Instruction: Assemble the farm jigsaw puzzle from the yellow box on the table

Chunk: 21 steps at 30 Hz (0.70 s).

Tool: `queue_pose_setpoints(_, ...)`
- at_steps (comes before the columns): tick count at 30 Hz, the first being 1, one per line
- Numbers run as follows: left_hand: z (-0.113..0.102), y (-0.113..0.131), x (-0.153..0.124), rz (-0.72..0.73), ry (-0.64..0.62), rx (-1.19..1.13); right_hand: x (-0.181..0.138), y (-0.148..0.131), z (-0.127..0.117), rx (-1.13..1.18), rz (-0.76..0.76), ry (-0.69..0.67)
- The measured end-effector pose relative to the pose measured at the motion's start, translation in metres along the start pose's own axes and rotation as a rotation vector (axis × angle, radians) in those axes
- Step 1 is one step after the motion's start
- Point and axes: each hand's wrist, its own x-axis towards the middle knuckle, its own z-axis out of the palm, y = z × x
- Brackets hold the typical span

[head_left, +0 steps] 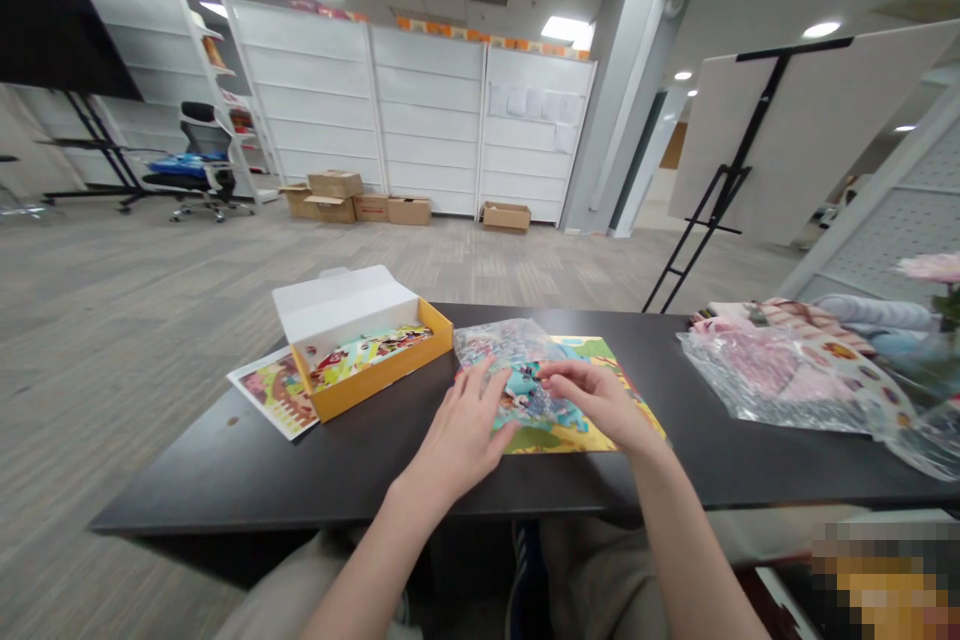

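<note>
A clear plastic bag [495,338] with colourful printed pieces [523,382] lies on a bright illustrated board [600,352] on the black table. My left hand [463,417] rests on the bag's near left side, its fingers stretched out and apart. From the right, my right hand [596,400] reaches over the board. Its thumb and fingertips pinch together at the right of the printed pieces; whatever is between them is too small to make out.
To the left stands an open yellow box [386,378] with printed contents, partly over an illustrated sheet [279,390]. Plastic-wrapped pink cloth [772,365] lies at the right of the black table [300,480]. Cardboard boxes [334,198] sit on the floor by white shelving [427,110].
</note>
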Motion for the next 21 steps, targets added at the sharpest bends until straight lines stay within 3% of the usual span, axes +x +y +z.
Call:
queue_pose_setpoints(4, 0.0, -0.005, -0.003, 0.021, -0.093, 0.031, -0.002, 0.008, -0.026, -0.322, -0.01, 0.287)
queue_pose_setpoints(7, 0.004, -0.009, -0.002, 0.034, -0.099, 0.045, 0.001, 0.025, -0.027, -0.589, -0.072, 0.272)
queue_pose_setpoints(10, 0.011, -0.012, 0.001, 0.046, -0.054, 0.078, 0.008, 0.036, -0.021, -0.672, -0.07, 0.235)
queue_pose_setpoints(14, 0.02, -0.016, 0.004, 0.075, 0.019, 0.094, 0.017, 0.038, -0.021, -0.525, 0.021, 0.245)
queue_pose_setpoints(19, 0.029, -0.02, 0.005, 0.105, 0.036, 0.055, 0.014, 0.024, -0.025, -0.129, 0.057, 0.066)
queue_pose_setpoints(21, 0.03, -0.019, 0.005, 0.102, 0.044, 0.034, 0.011, 0.018, -0.025, -0.072, 0.111, 0.085)
